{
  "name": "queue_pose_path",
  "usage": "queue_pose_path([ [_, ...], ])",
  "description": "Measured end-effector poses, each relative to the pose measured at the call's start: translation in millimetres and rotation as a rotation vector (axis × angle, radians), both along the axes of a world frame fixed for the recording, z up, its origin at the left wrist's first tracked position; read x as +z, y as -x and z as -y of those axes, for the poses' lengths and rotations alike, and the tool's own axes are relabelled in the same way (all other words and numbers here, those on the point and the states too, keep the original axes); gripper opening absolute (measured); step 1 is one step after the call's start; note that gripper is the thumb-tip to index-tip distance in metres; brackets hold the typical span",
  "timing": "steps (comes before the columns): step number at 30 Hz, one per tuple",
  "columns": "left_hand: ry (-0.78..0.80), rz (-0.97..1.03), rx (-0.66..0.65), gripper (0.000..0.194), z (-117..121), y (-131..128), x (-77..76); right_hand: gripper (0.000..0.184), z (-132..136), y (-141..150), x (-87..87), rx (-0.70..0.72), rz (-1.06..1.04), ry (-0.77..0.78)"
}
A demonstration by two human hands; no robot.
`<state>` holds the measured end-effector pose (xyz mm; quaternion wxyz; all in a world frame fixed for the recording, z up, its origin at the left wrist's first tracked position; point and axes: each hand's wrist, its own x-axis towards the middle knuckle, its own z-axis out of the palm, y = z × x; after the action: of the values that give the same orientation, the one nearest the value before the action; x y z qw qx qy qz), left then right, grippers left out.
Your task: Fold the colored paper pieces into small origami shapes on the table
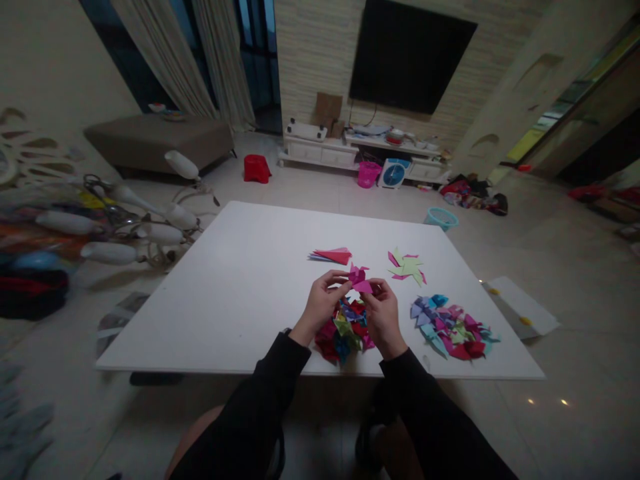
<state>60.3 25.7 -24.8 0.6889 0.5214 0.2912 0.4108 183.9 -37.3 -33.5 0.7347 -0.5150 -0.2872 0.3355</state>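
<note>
A magenta folded-paper piece [359, 277] is held up between both hands above the white table [215, 287]. My left hand [324, 300] pinches its left side between thumb and fingers. On the other side, my right hand [384, 315] grips its lower right edge. Below and between my wrists lies a pile of colourful origami pieces [345, 333], partly covered by my hands. To the right spreads a second heap of origami pieces [455, 330], in purple, pink, red and light blue. Exact folds of the held piece are too small to make out.
Beyond my hands lie a stack of pointed red and purple paper pieces [334, 256] and a green and pink pinwheel-shaped paper star [406, 265]. A chandelier [155, 227] stands close to the table's left edge. Past the far right corner is a blue basket [441, 218].
</note>
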Motion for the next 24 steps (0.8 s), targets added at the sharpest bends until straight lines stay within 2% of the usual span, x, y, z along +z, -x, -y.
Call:
queue_pose_path([
  [6,0.008,0.010,0.003,0.041,3.3,-5.5,-5.3,0.026,1.4,-4.1,-1.4,0.018,0.039,0.016],
  [15,-0.022,0.007,0.018,0.038,13.7,2.9,0.4,0.029,11.9,4.3,16.0,0.058,0.105,0.057],
  [19,-0.040,-0.046,0.032,0.039,10.6,6.7,1.5,0.031,12.0,5.6,18.3,0.074,0.115,0.075],
  [24,-0.114,-0.108,0.043,0.037,3.2,9.7,0.5,0.023,10.9,5.3,18.6,0.077,0.126,0.054],
])
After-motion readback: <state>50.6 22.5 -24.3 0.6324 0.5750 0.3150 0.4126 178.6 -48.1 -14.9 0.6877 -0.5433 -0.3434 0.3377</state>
